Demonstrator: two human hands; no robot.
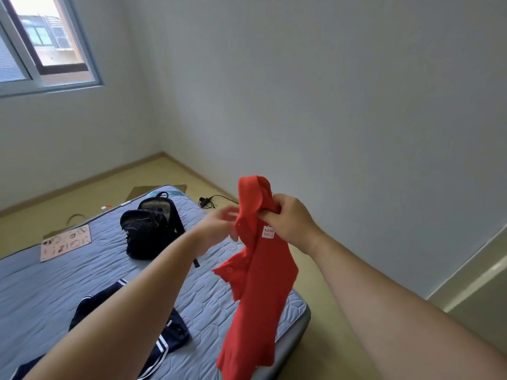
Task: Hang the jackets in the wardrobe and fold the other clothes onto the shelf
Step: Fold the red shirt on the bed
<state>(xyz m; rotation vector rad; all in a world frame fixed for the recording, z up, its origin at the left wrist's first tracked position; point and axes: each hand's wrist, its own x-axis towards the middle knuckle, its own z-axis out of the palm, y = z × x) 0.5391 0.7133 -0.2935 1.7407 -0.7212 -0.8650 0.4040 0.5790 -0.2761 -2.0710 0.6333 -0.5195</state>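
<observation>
A red polo shirt (258, 283) with a small white logo patch hangs in the air above the mattress corner. My right hand (290, 219) grips it at the collar and holds it up. My left hand (216, 229) is blurred at the shirt's button placket on the left edge; whether its fingers hold the cloth is not clear. A dark navy garment with white stripes (164, 338) lies crumpled on the blue-grey mattress (55, 292) below my left forearm.
A black backpack (149, 229) stands open on the mattress's far part, with a printed card (65, 242) to its left. A black cable (211, 201) lies on the floor by the wall. A window (41, 42) is at the upper left.
</observation>
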